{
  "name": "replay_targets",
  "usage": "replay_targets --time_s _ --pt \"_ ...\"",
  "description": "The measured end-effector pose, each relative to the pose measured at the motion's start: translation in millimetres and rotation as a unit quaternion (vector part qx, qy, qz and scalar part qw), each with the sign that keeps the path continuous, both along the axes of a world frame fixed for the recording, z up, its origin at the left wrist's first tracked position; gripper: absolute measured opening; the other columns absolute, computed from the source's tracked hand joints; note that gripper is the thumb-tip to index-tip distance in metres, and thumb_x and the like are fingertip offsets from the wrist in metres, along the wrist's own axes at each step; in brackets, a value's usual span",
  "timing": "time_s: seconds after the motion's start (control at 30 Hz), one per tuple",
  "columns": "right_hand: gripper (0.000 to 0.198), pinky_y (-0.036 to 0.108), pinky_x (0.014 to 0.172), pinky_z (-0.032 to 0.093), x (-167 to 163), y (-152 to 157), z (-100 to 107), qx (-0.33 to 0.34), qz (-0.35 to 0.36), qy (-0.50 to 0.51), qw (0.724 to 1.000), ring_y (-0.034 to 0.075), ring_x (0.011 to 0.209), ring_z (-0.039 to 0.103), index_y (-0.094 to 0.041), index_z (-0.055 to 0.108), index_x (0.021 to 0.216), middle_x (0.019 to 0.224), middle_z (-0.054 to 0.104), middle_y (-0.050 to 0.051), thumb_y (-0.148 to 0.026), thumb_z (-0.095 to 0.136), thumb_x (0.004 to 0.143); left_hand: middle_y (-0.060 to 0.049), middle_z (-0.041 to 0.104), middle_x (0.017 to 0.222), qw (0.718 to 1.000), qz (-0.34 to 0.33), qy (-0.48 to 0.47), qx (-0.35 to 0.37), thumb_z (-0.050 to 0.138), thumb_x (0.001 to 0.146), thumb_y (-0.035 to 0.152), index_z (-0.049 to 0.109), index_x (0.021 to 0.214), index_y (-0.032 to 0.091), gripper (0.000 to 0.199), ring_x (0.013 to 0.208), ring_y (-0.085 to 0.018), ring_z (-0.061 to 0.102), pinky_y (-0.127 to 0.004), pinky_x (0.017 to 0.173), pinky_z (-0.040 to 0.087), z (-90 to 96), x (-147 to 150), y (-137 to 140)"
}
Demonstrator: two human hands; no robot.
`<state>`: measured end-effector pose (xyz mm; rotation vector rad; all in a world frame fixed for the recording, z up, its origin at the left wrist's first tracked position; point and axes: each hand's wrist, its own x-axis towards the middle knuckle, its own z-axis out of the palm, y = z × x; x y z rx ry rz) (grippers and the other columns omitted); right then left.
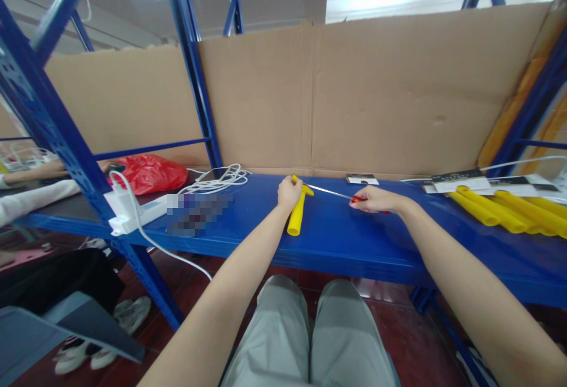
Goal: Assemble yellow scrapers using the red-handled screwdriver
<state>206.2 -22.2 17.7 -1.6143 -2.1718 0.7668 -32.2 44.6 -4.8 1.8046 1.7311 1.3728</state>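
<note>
My left hand (289, 192) is closed around the upper end of a yellow T-shaped tube piece (297, 214), which stands tilted over the blue shelf top (328, 236). In my right hand (376, 199) is the red handle of a screwdriver (330, 191). Its long metal shaft points left, and the tip reaches the crosspiece of the yellow piece beside my left fingers. Whether the tip sits in a screw or hole is too small to tell. A black and white card (362, 179) lies behind my right hand.
Several yellow tubes (509, 212) with cards lie at the right. At the left are a white power strip (142, 212), coiled white cable (221, 180) and a red plastic bag (153, 174). Cardboard (376, 91) walls off the back. A co-worker's sleeve (39, 198) shows at far left.
</note>
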Motion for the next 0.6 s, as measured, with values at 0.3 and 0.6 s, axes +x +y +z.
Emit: replay_targets --time_s 0.3,0.6 --pt "0.043 0.026 0.047 0.026 10 7 -3 0.027 -0.004 -0.012 1.0 0.009 0.046 0.035 -0.02 0.046 0.056 0.05 0.042 -0.003 -0.059 0.061 0.063 0.0 0.061 0.057 0.982 -0.102 -0.124 -0.103 0.048 0.089 0.018 0.058 0.084 0.013 0.013 0.045 -0.015 0.059 -0.026 0.051 0.05 -2.4 -2 -2" --pt "0.039 0.026 0.048 0.031 14 7 -2 0.037 0.001 -0.023 0.999 0.011 0.049 0.04 -0.018 0.054 0.061 0.053 0.046 -0.001 -0.056 0.062 0.063 0.005 0.049 0.05 0.959 -0.123 -0.213 -0.14 0.044 0.09 0.019 0.053 0.081 0.017 0.013 0.035 -0.012 0.049 -0.025 0.041 0.046 -4.1 -1 -6"
